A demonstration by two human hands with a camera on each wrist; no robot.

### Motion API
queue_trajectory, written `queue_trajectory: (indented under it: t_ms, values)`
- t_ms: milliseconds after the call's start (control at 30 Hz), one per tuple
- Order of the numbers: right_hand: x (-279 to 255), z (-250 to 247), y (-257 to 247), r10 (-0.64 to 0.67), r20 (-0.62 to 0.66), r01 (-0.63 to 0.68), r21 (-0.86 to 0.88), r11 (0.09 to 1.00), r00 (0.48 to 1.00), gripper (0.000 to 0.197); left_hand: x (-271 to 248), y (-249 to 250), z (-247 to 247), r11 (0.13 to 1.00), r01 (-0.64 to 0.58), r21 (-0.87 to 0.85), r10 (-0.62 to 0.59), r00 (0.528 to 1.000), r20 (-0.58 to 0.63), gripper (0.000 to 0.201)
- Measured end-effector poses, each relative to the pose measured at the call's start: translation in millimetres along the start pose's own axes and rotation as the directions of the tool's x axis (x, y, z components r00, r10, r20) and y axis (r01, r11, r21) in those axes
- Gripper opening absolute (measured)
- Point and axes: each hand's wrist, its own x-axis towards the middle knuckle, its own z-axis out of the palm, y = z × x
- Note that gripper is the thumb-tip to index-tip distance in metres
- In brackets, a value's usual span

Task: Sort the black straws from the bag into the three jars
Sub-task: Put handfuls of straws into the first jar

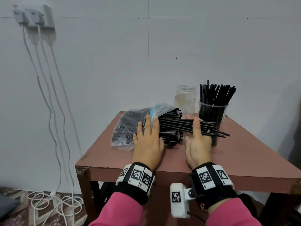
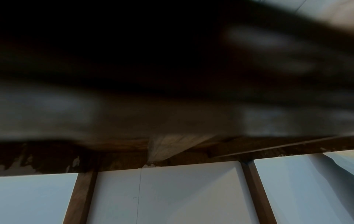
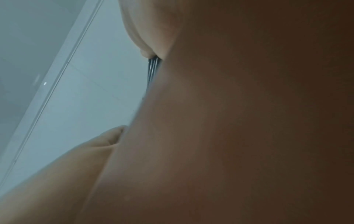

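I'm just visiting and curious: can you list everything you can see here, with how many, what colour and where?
table: one, reddish-brown, against the wall
bag: one, clear plastic, holding black straws, table's left side
bunch of straws: several, black, half drawn from the bag
empty jar: one, clear, back of table
filled jar: one, clear, packed with upright black straws, right of the empty jar
chargers: two, white, wall socket, cables trailing to the floor
left hand: flat on the bag
right hand: grips the bunch of straws
sleeves: two, pink

Black straws (image 1: 192,126), reddish-brown table (image 1: 236,160)
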Motion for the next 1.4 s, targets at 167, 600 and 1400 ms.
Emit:
queue_trajectory:
  t_ms: [167, 600, 1400]
  values:
    - [-0.7, -3.1, -8.3, -0.038, 0.009, 0.038, -0.020, 0.999, 0.999, 0.018, 0.2, 0.6, -0.5, 1.000, 0.011, 0.013, -0.011, 1.000, 0.012, 0.067]
    - [5.8, -14.7, -54.9, -0.064, -0.081, 0.070, 0.073, 0.995, 0.995, 0.009, -1.1, 1.8, -4.5, 1.000, 0.018, 0.008, -0.019, 0.999, 0.031, 0.064]
    - [-8.6, 14.2, -142.2, -0.136, 0.175, 0.155, -0.097, 0.983, 0.975, 0.009, -16.9, 65.6, -47.6, 0.280, -0.037, -0.959, -0.349, 0.927, -0.138, 0.040]
